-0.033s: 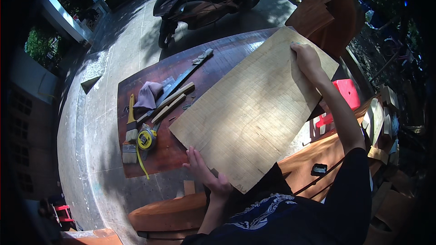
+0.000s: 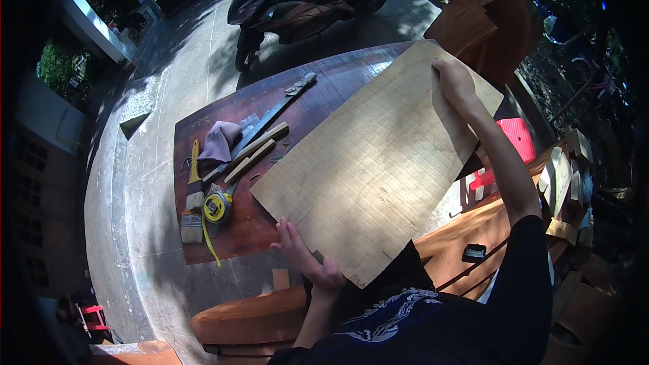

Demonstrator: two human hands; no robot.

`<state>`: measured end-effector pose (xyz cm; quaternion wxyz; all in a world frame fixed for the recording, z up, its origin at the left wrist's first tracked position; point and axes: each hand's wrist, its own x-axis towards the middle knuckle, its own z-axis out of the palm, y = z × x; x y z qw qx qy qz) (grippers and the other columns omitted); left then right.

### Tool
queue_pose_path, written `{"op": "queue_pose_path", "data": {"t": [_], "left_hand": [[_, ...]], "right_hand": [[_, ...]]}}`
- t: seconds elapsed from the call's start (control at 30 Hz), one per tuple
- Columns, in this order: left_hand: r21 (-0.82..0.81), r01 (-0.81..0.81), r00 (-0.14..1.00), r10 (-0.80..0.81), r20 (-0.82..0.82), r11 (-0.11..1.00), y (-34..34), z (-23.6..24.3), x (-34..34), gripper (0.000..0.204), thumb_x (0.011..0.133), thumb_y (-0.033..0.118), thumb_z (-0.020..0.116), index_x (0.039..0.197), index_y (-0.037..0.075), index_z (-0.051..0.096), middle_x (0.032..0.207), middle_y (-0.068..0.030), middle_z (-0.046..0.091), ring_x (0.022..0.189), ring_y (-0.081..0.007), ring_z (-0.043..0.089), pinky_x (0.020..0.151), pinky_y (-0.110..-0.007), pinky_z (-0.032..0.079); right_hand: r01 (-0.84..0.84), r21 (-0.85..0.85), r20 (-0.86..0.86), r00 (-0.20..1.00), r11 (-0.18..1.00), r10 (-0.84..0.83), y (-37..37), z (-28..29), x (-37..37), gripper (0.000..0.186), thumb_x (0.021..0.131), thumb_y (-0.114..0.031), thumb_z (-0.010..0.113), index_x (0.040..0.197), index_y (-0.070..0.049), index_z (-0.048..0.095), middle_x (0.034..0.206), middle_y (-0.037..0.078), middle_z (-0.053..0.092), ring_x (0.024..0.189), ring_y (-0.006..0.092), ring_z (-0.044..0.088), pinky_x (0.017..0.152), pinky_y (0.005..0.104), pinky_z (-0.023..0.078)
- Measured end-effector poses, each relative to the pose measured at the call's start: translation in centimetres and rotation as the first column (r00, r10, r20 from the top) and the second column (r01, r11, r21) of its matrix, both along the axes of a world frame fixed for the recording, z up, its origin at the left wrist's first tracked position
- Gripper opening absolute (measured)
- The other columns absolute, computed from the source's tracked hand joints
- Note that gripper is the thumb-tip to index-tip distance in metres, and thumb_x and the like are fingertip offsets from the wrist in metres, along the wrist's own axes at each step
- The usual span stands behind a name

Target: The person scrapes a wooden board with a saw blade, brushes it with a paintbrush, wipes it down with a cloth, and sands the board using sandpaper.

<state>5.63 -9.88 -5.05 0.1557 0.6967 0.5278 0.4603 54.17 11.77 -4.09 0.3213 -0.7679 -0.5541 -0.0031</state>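
Note:
A large pale wooden board (image 2: 365,169) lies slanted across the dark red-brown tabletop (image 2: 338,81), its near end reaching past the table toward my body. My right hand (image 2: 456,84) is closed on the board's face close to its far end. Whatever those fingers hold, if anything, is hidden beneath them. Along the near-left edge of the board, my left hand (image 2: 311,260) touches the rim with its fingers stretched out and its thumb apart. Left of the board lie a yellow tape measure (image 2: 217,207), a yellow-handled paintbrush (image 2: 195,186) and a second brush (image 2: 192,228).
Two thin wood strips (image 2: 250,161), a mauve cloth (image 2: 220,140) and a metal ruler (image 2: 270,116) lie on the table's left half. Beyond stands a motor scooter (image 2: 304,13). A red plastic stool (image 2: 515,140) and reddish timber (image 2: 466,226) are on the right.
My right hand and forearm have shifted very slightly; the thumb side sits a little nearer me. The left hand and board look almost unchanged.

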Motion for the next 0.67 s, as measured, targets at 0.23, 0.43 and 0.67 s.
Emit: {"op": "queue_pose_path", "data": {"t": [0.23,0.43,0.67], "left_hand": [[0.024,-0.058,0.998,0.057,0.015,0.998,0.1,-1.6,-1.4,0.097,0.098,0.055,0.036,0.169,-0.009,0.027,0.176,-0.0327,0.028,0.169,-0.0455,0.015,0.132,-0.067,-0.010],[0.018,-0.013,0.999,0.012,0.031,1.000,0.4,-0.7,-0.8,0.094,0.096,0.047,0.039,0.167,-0.014,0.026,0.173,-0.0365,0.030,0.168,-0.0490,0.018,0.132,-0.066,-0.009],[0.019,-0.051,0.998,0.050,0.027,0.999,-0.4,-0.8,-1.7,0.096,0.094,0.046,0.040,0.167,-0.015,0.026,0.174,-0.0364,0.028,0.168,-0.0485,0.017,0.132,-0.066,-0.009]], "right_hand": [[-0.536,0.056,0.371,0.795,0.842,0.481,-1.3,4.3,-14.4,0.031,0.108,-0.015,0.051,0.116,-0.005,0.080,0.122,0.020,0.077,0.108,0.0373,0.076,0.093,0.0514,0.059],[-0.109,-0.180,0.034,0.993,0.978,0.117,4.1,7.7,-4.4,0.031,0.104,-0.018,0.055,0.114,-0.003,0.081,0.112,0.025,0.077,0.108,0.0390,0.077,0.095,0.0486,0.059],[-0.545,-0.111,0.298,0.779,0.831,0.551,-0.5,5.2,-14.2,0.037,0.104,-0.007,0.057,0.136,-0.007,0.076,0.135,0.016,0.077,0.124,0.0379,0.073,0.113,0.0427,0.056]]}}
